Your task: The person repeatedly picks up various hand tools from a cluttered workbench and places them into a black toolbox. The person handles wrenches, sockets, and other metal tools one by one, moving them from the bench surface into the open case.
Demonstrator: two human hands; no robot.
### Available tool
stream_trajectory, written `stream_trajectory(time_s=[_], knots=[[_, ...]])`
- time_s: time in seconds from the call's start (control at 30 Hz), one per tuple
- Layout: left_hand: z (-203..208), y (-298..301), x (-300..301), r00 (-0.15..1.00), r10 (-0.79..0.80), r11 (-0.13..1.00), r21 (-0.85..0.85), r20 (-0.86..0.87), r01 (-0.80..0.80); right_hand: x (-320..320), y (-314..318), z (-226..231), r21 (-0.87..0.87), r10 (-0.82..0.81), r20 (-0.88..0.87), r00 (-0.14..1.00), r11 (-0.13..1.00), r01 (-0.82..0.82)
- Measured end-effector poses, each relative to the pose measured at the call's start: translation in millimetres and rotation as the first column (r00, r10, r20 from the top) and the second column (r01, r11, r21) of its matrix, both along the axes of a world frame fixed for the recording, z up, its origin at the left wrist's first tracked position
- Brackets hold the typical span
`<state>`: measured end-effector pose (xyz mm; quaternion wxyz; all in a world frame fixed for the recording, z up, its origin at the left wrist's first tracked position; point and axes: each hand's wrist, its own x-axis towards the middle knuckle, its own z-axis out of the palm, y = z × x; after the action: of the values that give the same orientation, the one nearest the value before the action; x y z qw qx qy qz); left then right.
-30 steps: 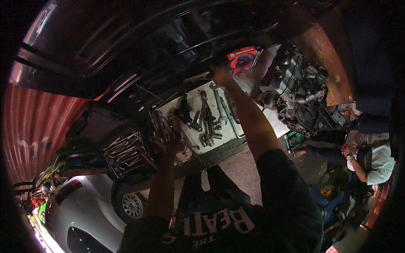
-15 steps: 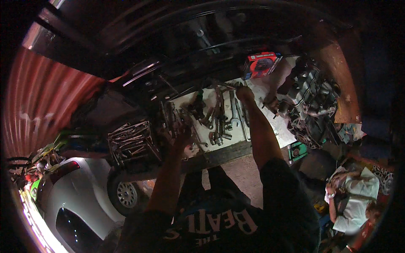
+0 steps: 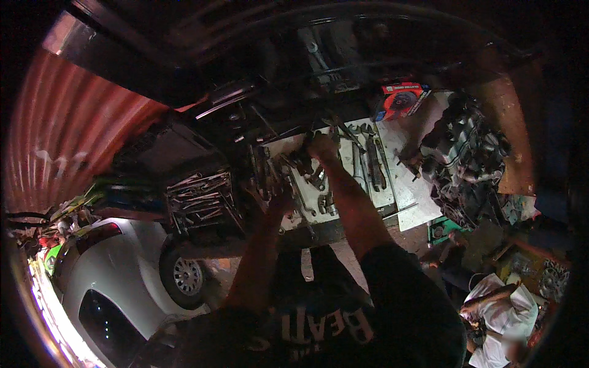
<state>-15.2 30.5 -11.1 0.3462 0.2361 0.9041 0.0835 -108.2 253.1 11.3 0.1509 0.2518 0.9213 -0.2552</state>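
My right hand [image 3: 323, 147] is over the middle of a white board [image 3: 406, 211]; its fingers look curled round a dark thing I cannot make out among the tools. My left hand [image 3: 280, 205] is low over the board's left part, beside several dark long tools [image 3: 261, 168]. Shadow hides its fingers. To the right of my right forearm lie wrenches [image 3: 359, 168] and a dark long-handled tool [image 3: 375, 162], side by side. Sockets [image 3: 326, 204] sit between my two forearms, near the board's front edge. A long slim wrench [image 3: 302, 196] lies slantwise close to my left hand.
A tray of wrenches [image 3: 199, 199] stands at the left. A red box [image 3: 402, 103] is at the back right, and a metal engine part [image 3: 457, 144] at the right. A white car [image 3: 123, 276] is at lower left; a person in white [image 3: 500, 313] is at lower right.
My right hand has moved left and a little nearer, from the board's far right side to its middle, uncovering wrenches there. The view has shifted, so the scene sits further right. My left hand stays low.
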Motion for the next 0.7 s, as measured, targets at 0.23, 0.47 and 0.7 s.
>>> stream_trajectory(time_s=[0.23, 0.47, 0.7], knots=[[-1.4, 5.8, -3.4, 1.000, 0.004, 0.999, 0.032, -0.001, -0.003, 12.5, -16.3, -40.7, -0.190, -0.160, 0.045, 0.986, 0.968, 0.165], [-0.2, -1.2, 1.9, 0.998, 0.057, 0.995, 0.077, -0.003, -0.056, 115.2, -1.9, -49.2, -0.877, -0.500, -0.323, 0.804, 0.478, -0.055], [22.5, 16.5, -35.3, 0.923, 0.371, 0.847, 0.371, 0.102, -0.381, 183.1, -1.3, 42.8, -0.641, -0.116, -0.341, 0.933, 0.755, -0.140]])
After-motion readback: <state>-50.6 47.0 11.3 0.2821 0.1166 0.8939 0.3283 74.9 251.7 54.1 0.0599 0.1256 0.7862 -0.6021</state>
